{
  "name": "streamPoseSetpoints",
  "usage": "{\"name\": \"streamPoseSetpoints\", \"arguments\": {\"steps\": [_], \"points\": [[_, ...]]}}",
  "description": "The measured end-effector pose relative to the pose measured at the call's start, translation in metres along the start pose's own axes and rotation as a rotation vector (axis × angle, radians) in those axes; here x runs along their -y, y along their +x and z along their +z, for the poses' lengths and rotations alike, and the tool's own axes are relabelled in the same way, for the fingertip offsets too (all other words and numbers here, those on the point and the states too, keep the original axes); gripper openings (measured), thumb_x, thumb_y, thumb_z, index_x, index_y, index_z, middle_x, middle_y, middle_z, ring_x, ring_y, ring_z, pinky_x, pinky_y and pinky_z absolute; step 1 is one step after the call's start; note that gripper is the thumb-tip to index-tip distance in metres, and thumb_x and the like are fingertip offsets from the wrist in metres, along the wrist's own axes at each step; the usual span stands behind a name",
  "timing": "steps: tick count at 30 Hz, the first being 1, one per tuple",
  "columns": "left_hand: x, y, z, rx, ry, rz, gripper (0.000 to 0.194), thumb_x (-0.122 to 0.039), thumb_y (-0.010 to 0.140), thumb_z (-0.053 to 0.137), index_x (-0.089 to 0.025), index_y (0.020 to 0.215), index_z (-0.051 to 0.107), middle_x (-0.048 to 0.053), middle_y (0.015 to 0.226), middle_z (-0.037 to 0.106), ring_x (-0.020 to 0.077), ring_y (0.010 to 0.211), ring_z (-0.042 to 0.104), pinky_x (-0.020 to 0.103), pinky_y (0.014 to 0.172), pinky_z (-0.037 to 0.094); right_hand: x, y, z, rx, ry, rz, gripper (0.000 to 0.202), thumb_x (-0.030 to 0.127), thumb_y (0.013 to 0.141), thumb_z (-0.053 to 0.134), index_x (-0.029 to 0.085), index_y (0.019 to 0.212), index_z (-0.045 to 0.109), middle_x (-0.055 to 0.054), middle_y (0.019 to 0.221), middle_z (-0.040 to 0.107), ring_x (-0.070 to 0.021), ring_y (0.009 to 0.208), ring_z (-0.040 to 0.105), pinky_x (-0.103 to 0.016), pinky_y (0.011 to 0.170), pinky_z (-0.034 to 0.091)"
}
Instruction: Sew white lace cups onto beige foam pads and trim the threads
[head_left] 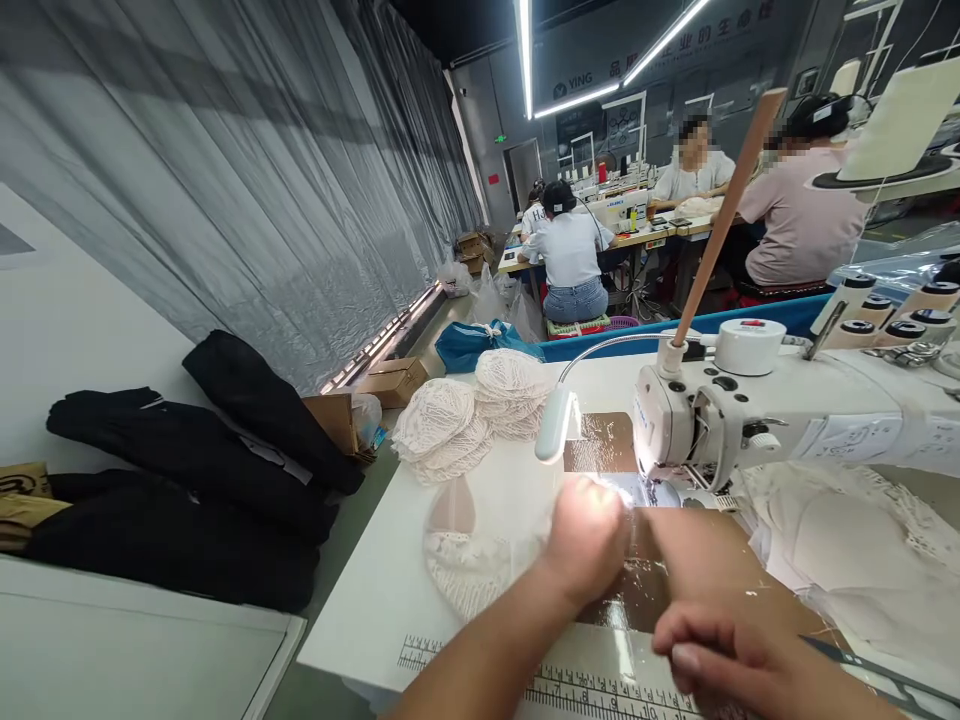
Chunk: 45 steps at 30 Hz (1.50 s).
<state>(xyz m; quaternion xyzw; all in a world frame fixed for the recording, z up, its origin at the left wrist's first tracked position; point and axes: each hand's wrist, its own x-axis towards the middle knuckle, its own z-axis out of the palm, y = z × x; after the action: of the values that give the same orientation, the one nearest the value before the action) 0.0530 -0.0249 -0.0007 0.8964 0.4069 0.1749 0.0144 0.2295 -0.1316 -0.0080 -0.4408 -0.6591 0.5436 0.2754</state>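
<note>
On the smooth white worktop [360,620], a rounded piece of sheer, gathered cream fabric [472,570] lies just beside the left hand [589,540], whose fingers are curled tight; whether they grip it I cannot tell. The right hand [716,645] has loosely bent fingers, contents unclear, near the black-numbered ruler strip [585,692]. Grey wall lettering [580,82] reads "YING".

Passable along the table [367,610] at its near-left corner; blocked by mesh stacks [439,415] far-left, by sewing machine [757,400] rightward.
</note>
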Motion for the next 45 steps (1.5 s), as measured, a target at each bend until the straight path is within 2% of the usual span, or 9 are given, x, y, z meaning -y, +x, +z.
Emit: {"name": "streamPoseSetpoints", "arguments": {"steps": [4,9,14,17,21,30,35,39,45], "points": [[-0.037,0.001,0.031,0.143,0.035,0.089,0.01,-0.014,0.077,0.055,-0.015,0.067,0.057,0.004,0.06,0.05,0.0194,0.061,0.047,0.033,0.06,0.037,-0.014,0.01,-0.038,-0.083,-0.003,0.086,0.034,0.048,0.095,0.044,0.022,0.091,0.065,0.002,0.069,0.062,-0.0133,0.059,0.058,-0.024,0.057,0.044],[-0.057,-0.009,0.018,0.248,0.067,0.084,0.016,-0.02,0.083,0.05,-0.013,0.076,0.062,0.01,0.069,0.057,0.022,0.065,0.049,0.036,0.062,0.038,-0.024,0.025,-0.044,-0.265,-0.538,-0.027,0.029,0.025,0.095,0.038,0.025,0.096,0.067,-0.004,0.091,0.07,-0.0209,0.086,0.063,-0.032,0.073,0.048],[-0.03,-0.008,0.002,0.246,-0.222,0.029,0.017,-0.019,0.085,0.049,-0.015,0.075,0.062,0.008,0.076,0.061,0.02,0.071,0.055,0.031,0.063,0.043,-0.028,0.035,-0.024,-0.291,-0.882,-0.11,0.031,0.013,0.091,0.034,0.019,0.075,0.061,-0.007,0.078,0.063,-0.0202,0.071,0.06,-0.032,0.062,0.047],[-0.011,-0.005,0.001,0.232,-0.37,0.103,0.021,-0.017,0.089,0.046,-0.016,0.087,0.066,0.007,0.094,0.066,0.0182,0.082,0.059,0.028,0.072,0.047,-0.033,0.036,-0.019,-0.307,-0.941,-0.122,0.03,0.009,0.087,0.036,0.018,0.08,0.064,-0.008,0.079,0.062,-0.023,0.074,0.06,-0.035,0.063,0.047],[-0.002,0.0,0.01,0.171,-0.332,0.169,0.026,-0.02,0.094,0.042,-0.016,0.104,0.067,0.008,0.106,0.068,0.0207,0.085,0.056,0.033,0.079,0.048,-0.04,0.038,-0.02,-0.359,-1.021,-0.113,0.034,0.002,0.078,0.042,0.02,0.093,0.067,-0.009,0.089,0.064,-0.0263,0.08,0.062,-0.037,0.064,0.049],[0.013,0.022,0.024,0.142,-0.305,0.286,0.027,-0.022,0.097,0.042,-0.014,0.108,0.065,0.013,0.104,0.068,0.0223,0.081,0.059,0.036,0.074,0.045,-0.043,0.048,-0.019,-0.484,-1.197,-0.069,0.048,-0.002,0.076,0.042,0.02,0.11,0.066,-0.008,0.095,0.067,-0.0208,0.067,0.063,-0.033,0.057,0.047],[0.027,0.03,0.035,0.124,-0.298,0.345,0.031,-0.021,0.092,0.046,-0.013,0.114,0.066,0.013,0.114,0.068,0.0224,0.084,0.06,0.037,0.078,0.046,-0.045,0.051,-0.02,-0.499,-1.19,-0.059,0.049,-0.001,0.073,0.045,0.022,0.113,0.063,-0.005,0.091,0.066,-0.0163,0.057,0.056,-0.029,0.052,0.039],[0.03,0.028,0.035,0.078,-0.226,0.38,0.035,-0.027,0.09,0.048,-0.013,0.119,0.065,0.011,0.118,0.068,0.023,0.085,0.059,0.037,0.077,0.048,-0.05,0.047,-0.021,-0.407,-1.102,-0.103,0.048,-0.001,0.072,0.043,0.023,0.108,0.063,-0.005,0.09,0.062,-0.02,0.069,0.06,-0.03,0.057,0.04],[0.03,0.026,0.034,0.02,-0.18,0.402,0.034,-0.028,0.094,0.044,-0.014,0.118,0.065,0.008,0.117,0.069,0.0217,0.086,0.059,0.036,0.078,0.049,-0.054,0.042,-0.029,-0.401,-0.963,-0.177,0.043,0.006,0.089,0.028,0.02,0.108,0.064,-0.006,0.083,0.065,-0.0168,0.061,0.06,-0.028,0.054,0.044]]}}
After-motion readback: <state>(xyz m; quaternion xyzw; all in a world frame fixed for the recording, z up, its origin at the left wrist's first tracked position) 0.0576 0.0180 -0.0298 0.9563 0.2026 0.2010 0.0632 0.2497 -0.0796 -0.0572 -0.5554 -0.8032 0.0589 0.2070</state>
